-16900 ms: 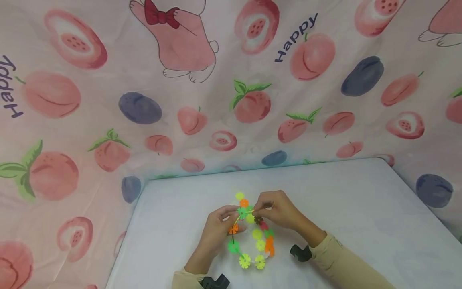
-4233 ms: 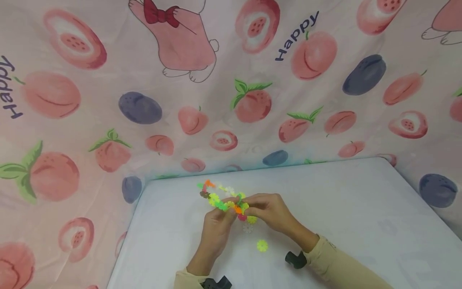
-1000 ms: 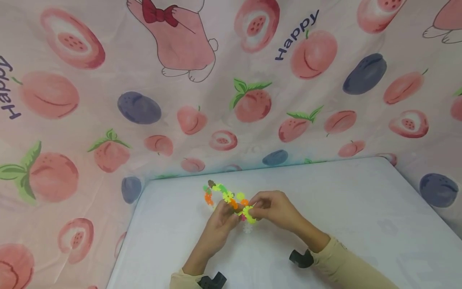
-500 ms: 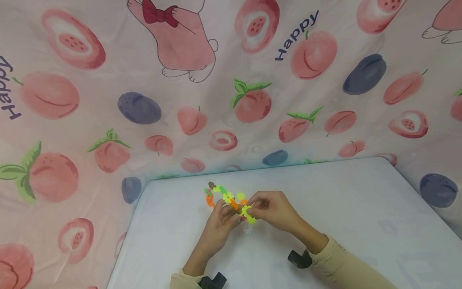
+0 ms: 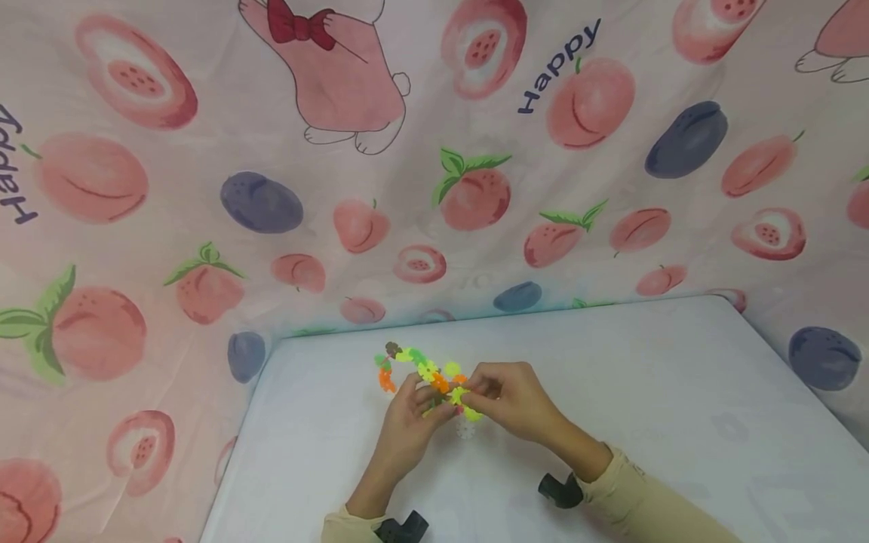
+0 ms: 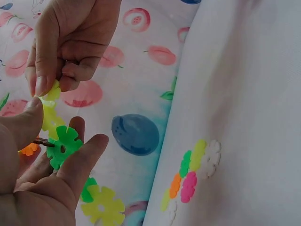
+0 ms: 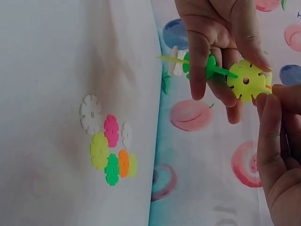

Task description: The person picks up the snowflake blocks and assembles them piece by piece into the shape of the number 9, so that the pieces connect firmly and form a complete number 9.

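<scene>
A chain of slotted, flower-shaped plastic discs (image 5: 428, 369) in yellow, green, orange and brown curves up and left from my hands. My left hand (image 5: 407, 434) holds it, its thumb against a yellow disc (image 7: 245, 81) and a green disc (image 6: 65, 147) among its fingers. At the chain's near end, my right hand (image 5: 516, 400) pinches at that yellow piece between thumb and forefinger. In the right wrist view, a sliver of orange shows beside the right fingertips. Parts of the chain are hidden behind the left hand.
Loose discs lie together on the white table (image 5: 611, 362) beneath the hands: white (image 7: 89, 114), pink (image 7: 111, 131), yellow (image 7: 99, 150), green (image 7: 112, 169) and orange (image 7: 123, 163) among them. A fruit-printed cloth (image 5: 380, 173) hangs behind the table.
Earlier the chain was a ring before me; now it is raised, far end left. A loose yellow disc at the front is gone from its spot. Lately the hands and chain shift only slightly.
</scene>
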Available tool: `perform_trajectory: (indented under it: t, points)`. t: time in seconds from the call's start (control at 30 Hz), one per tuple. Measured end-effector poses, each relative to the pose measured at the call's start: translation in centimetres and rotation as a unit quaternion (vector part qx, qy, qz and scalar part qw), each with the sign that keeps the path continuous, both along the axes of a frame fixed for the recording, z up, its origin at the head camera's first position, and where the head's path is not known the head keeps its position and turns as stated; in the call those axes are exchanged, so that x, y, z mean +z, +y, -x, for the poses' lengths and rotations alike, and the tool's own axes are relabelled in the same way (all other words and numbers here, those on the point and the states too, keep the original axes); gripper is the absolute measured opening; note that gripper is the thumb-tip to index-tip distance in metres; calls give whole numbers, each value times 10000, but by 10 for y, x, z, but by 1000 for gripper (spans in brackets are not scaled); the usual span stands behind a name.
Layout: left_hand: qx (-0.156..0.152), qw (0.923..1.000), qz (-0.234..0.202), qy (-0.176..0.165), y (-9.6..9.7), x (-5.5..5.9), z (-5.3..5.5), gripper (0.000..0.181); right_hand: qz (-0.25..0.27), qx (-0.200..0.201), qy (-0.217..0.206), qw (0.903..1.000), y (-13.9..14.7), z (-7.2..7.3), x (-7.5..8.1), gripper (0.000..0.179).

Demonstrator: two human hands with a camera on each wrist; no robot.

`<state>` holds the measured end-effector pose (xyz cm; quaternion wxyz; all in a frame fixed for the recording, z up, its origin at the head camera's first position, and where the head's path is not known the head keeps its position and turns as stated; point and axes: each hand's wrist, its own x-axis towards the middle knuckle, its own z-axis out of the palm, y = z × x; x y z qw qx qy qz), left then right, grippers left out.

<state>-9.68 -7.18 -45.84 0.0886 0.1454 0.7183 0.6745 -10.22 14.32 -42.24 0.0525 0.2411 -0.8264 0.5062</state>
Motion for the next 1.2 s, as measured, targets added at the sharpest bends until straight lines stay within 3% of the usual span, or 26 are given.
perform_trajectory:
  t: [0.33, 0.63, 0.73, 0.9, 1.03, 1.2]
  points:
    - [-45, 9991, 379, 190, -1, -1, -1, 42, -160, 225, -145, 9995, 0, 2, 1, 14]
    - [-243, 9987, -268, -355, -4, -5, 3, 34, -7, 378, -650, 9972, 2, 6, -10, 7]
    - [-199, 9989, -274, -323, -4, -6, 3, 33, 140, 568, -779, 9952, 4, 9, -14, 7]
    - [-150, 9988, -234, -399, -5, -6, 2, 37, 196, 519, -1011, 9933, 9, 19, -24, 13]
    - [-166, 9980, -258, -551, -7, -3, 1, 40, -119, 312, -1318, 9907, 13, 28, -38, 13]
    - [-152, 9979, -190, -597, -9, 1, 1, 37, -1038, 171, -1427, 9842, 12, 36, -57, 12]
